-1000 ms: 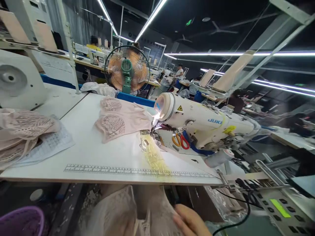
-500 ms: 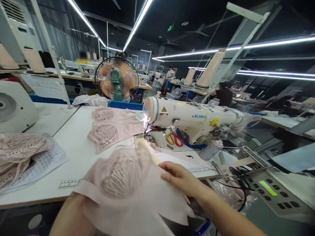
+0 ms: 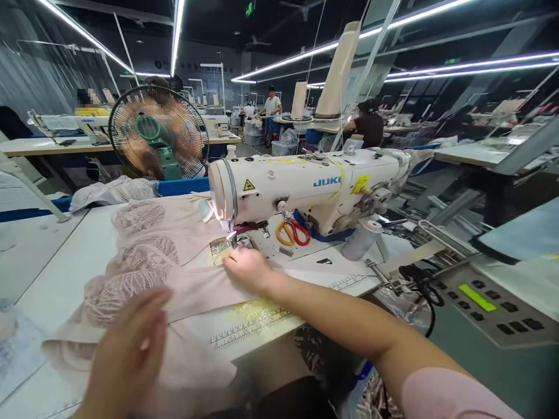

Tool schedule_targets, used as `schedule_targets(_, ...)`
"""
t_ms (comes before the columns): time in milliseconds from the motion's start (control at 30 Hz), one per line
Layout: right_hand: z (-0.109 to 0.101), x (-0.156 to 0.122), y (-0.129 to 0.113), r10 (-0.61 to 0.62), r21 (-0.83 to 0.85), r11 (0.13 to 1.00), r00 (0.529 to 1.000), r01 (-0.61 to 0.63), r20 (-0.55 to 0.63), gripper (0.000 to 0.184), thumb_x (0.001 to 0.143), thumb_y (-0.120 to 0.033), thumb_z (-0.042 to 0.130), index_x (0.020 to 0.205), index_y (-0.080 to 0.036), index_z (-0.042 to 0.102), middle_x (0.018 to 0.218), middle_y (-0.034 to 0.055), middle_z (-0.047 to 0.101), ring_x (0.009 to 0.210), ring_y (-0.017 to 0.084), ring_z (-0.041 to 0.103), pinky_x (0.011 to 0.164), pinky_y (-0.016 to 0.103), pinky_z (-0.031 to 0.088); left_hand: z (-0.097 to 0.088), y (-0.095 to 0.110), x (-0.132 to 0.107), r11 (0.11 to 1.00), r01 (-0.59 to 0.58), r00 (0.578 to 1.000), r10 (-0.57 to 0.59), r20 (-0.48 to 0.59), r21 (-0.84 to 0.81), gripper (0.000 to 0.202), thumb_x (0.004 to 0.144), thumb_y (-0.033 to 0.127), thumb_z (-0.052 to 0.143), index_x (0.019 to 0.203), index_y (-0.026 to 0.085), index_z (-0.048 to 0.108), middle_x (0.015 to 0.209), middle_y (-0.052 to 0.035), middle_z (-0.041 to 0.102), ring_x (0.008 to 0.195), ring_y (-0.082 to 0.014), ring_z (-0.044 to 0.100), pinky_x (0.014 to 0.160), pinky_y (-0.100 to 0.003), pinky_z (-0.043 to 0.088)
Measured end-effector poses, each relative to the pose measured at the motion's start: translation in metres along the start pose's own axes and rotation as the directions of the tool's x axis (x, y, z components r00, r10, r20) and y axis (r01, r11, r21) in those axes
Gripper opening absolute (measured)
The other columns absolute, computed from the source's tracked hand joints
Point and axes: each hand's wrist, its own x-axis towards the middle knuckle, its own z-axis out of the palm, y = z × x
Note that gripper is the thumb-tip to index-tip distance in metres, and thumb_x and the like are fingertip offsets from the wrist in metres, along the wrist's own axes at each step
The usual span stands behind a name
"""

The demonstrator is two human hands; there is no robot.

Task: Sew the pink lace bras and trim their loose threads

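Note:
My right hand (image 3: 248, 269) is at the needle area of a white sewing machine (image 3: 279, 189). Its fingers are closed on the edge of a pale pink fabric piece (image 3: 201, 288), close to the presser foot (image 3: 231, 237). The fingertips are partly hidden. My left hand (image 3: 135, 343), blurred, hovers over the left part of the cloth with fingers stretched out and thumb apart. Nothing shows in it. Lace-patterned panels (image 3: 144, 256) spread across the table left of the needle, several overlapping. Fabric also hangs over the front edge.
Scissors with one yellow and one red handle (image 3: 293, 233) lie under the machine arm. A grey thread cone (image 3: 361, 240) stands right of them. A control panel (image 3: 484, 302) is at the right. Behind are a large fan (image 3: 159, 137) and white bundled fabric (image 3: 116, 192).
The fabric piece has been lowered from in front of me onto the table. My right hand has moved left and forward to the presser foot; my left hand has come off the cloth. The view has turned right.

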Motion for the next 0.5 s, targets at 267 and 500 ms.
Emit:
schedule_targets(267,-0.011,-0.049,0.019,-0.097,-0.025,0.995,0.994,0.096,-0.046,0.018,0.090,-0.022,0.043,0.099,-0.018,0.058,0.089,0.0061,0.060,0.082,0.019,0.053,0.064,0.029,0.043,0.081,0.031,0.074,0.935,-0.330,0.842,0.228,0.488,0.132,0.048,0.091,0.033,0.037,0.128,0.006,0.052,0.135,-0.0139,0.050,0.121,-0.0279,0.051,0.100,-0.044,0.045)
schedule_targets(500,0.007,-0.095,0.037,-0.285,0.126,0.944,0.946,0.305,-0.158,0.021,0.085,-0.025,0.051,0.101,-0.014,0.058,0.110,0.0090,0.061,0.098,0.019,0.054,0.083,0.033,0.047,0.087,0.021,0.088,0.890,-0.401,0.862,0.286,0.419,0.218,0.054,0.091,0.043,0.037,0.123,0.005,0.058,0.129,-0.0160,0.055,0.117,-0.0307,0.054,0.099,-0.044,0.046)
